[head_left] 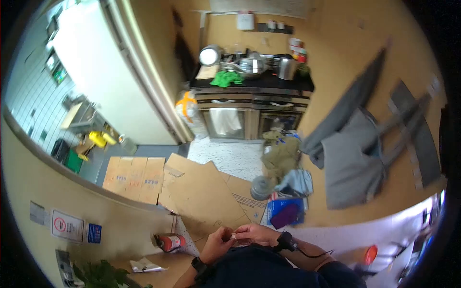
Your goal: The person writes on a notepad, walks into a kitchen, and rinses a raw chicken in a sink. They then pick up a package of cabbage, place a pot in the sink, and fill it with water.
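Note:
Close to my body, my left hand point(217, 246) and my right hand point(258, 234) meet, fingertips together. Both are closed in a pinch around a small whitish thing point(233, 236), too small to name. A black band point(198, 263) circles my left wrist. On my right wrist sits a black device point(286, 241) with a cable trailing from it. Below the hands is my dark top point(269, 266). Flattened cardboard point(204, 194) covers the floor in front of them.
A red fire extinguisher point(170, 242) stands at lower left. Ahead, a counter point(302, 84) holds a kettle point(286, 68), pans and a green cloth point(226, 78). Clothes point(281, 156) and a blue box point(293, 207) lie right. A grey bag point(353, 158) hangs on the wall.

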`<state>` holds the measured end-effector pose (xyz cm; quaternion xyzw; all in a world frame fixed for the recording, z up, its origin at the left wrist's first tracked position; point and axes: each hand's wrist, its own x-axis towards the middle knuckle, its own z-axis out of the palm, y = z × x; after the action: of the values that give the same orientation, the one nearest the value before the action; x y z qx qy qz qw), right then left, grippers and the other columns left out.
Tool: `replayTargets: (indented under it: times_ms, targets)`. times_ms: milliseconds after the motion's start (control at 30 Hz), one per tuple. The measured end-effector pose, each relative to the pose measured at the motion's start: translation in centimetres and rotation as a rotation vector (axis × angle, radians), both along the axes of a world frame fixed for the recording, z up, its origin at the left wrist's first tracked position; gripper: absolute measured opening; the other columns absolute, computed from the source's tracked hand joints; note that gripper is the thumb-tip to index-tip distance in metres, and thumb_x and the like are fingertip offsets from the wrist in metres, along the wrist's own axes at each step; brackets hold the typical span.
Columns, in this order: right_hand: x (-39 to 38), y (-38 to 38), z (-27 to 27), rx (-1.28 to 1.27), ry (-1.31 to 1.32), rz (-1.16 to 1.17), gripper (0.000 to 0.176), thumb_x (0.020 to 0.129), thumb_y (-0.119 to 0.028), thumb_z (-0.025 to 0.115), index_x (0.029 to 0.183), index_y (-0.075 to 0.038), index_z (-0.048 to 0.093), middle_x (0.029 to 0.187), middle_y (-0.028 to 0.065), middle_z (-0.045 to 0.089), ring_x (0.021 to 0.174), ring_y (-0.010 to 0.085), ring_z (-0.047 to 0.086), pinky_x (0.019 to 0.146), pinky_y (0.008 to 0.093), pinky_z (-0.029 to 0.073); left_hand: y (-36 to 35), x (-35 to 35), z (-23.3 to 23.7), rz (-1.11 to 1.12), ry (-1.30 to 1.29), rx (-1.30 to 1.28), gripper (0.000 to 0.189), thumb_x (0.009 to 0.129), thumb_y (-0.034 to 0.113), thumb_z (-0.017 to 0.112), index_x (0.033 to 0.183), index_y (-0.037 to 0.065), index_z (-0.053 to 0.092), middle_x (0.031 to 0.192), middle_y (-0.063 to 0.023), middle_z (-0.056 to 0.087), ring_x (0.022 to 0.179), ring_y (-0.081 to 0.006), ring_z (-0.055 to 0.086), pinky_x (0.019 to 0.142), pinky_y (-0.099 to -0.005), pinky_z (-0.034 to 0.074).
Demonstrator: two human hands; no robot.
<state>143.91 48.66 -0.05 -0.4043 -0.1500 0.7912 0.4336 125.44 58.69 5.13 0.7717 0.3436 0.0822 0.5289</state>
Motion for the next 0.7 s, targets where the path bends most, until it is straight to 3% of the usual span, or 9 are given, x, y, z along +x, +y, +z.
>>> replayTargets:
  times_ms: [100, 133, 200, 233, 367, 533, 600, 633, 700]
  targets:
    - [2.5, 6.3, 0.7, -0.010, -0.088, 0.205, 0.032, 0.098, -0.024, 0.066, 0.118, 0.000, 0.063, 0.100, 0.0032, 0.068, 0.084, 0.0077, 0.063, 0.074, 0.0210, 0.051, 3.9, 1.3, -1.8, 0.111, -0.210, -0.232, 0.030, 0.091, 0.016, 0.071, 0.114, 0.000, 0.058, 0.089, -0.0125, 0.070, 0.083, -0.0178, 0.069, 0.076, -0.0331, 0.055]
    - [2.9, 8.3, 0.3, 0.011, -0.120, 0.156, 0.031, 0.097, -0.022, 0.066, 0.118, 0.001, 0.063, 0.100, 0.0040, 0.068, 0.083, 0.0079, 0.063, 0.073, 0.0214, 0.051, 5.4, 1.5, -2.0, 0.209, -0.222, -0.223, 0.030, 0.091, 0.016, 0.071, 0.114, 0.000, 0.058, 0.089, -0.0125, 0.070, 0.083, -0.0178, 0.069, 0.076, -0.0331, 0.055]
    - [3.1, 12.4, -0.6, 0.046, -0.145, 0.192, 0.030, 0.096, -0.019, 0.067, 0.118, 0.002, 0.063, 0.100, 0.0048, 0.068, 0.082, 0.0082, 0.063, 0.072, 0.0217, 0.051, 9.0, 2.2, -2.0, 0.125, -0.148, -0.056, 0.026, 0.091, 0.011, 0.068, 0.112, 0.001, 0.056, 0.087, -0.0164, 0.068, 0.080, -0.0239, 0.069, 0.071, -0.0343, 0.054]
    - [3.2, 14.4, -1.1, 0.037, -0.218, 0.156, 0.027, 0.095, -0.016, 0.067, 0.116, 0.002, 0.065, 0.099, 0.0049, 0.068, 0.081, 0.0090, 0.064, 0.072, 0.0226, 0.052, 10.8, 2.5, -0.6, 0.157, -0.124, -0.068, 0.026, 0.091, 0.011, 0.066, 0.113, 0.001, 0.056, 0.088, -0.0193, 0.068, 0.083, -0.0324, 0.069, 0.072, -0.0376, 0.054]
    - [3.0, 24.5, -1.2, 0.067, -0.404, 0.144, 0.019, 0.093, -0.010, 0.067, 0.106, 0.003, 0.068, 0.090, 0.0044, 0.069, 0.077, 0.0108, 0.064, 0.070, 0.0243, 0.053, 18.7, 2.9, -2.7, 0.233, -0.106, 0.019, 0.033, 0.091, 0.011, 0.065, 0.121, 0.002, 0.055, 0.095, -0.0218, 0.069, 0.090, -0.0372, 0.069, 0.078, -0.0419, 0.055]
    - [3.0, 39.5, -1.9, 0.191, -0.615, 0.159, 0.016, 0.092, -0.011, 0.068, 0.100, 0.003, 0.067, 0.085, 0.0038, 0.068, 0.074, 0.0103, 0.063, 0.066, 0.0243, 0.052, 32.1, 1.9, -3.5, 0.205, -0.218, 0.005, 0.050, 0.091, 0.008, 0.064, 0.138, 0.004, 0.046, 0.104, -0.0228, 0.069, 0.098, -0.0345, 0.070, 0.081, -0.0401, 0.055]
    - [3.1, 44.8, -2.3, 0.135, -0.543, 0.072, 0.013, 0.091, -0.011, 0.068, 0.096, 0.002, 0.067, 0.082, 0.0029, 0.067, 0.071, 0.0101, 0.062, 0.064, 0.0243, 0.051, 37.9, 1.0, -3.9, 0.179, -0.292, -0.210, 0.056, 0.092, 0.008, 0.065, 0.144, 0.006, 0.043, 0.115, -0.0214, 0.067, 0.100, -0.0291, 0.069, 0.085, -0.0373, 0.055]
    - [3.1, 47.2, -2.3, 0.098, -0.491, -0.008, 0.012, 0.091, -0.011, 0.067, 0.094, 0.000, 0.066, 0.078, 0.0022, 0.065, 0.066, 0.0108, 0.060, 0.062, 0.0242, 0.049, 40.8, 0.3, -3.0, 0.213, -0.259, -0.184, 0.058, 0.093, 0.009, 0.065, 0.146, 0.006, 0.041, 0.122, -0.0183, 0.065, 0.102, -0.0247, 0.068, 0.089, -0.0349, 0.055]
    - [4.4, 52.0, -3.1, 0.072, -0.435, -0.076, 0.011, 0.091, -0.011, 0.067, 0.093, 0.000, 0.066, 0.077, 0.0024, 0.064, 0.065, 0.0112, 0.059, 0.062, 0.0243, 0.049, 47.2, -1.5, -4.9, 0.293, -0.312, -0.164, 0.056, 0.094, 0.009, 0.063, 0.145, 0.005, 0.041, 0.123, -0.0178, 0.064, 0.102, -0.0246, 0.068, 0.090, -0.0344, 0.054]
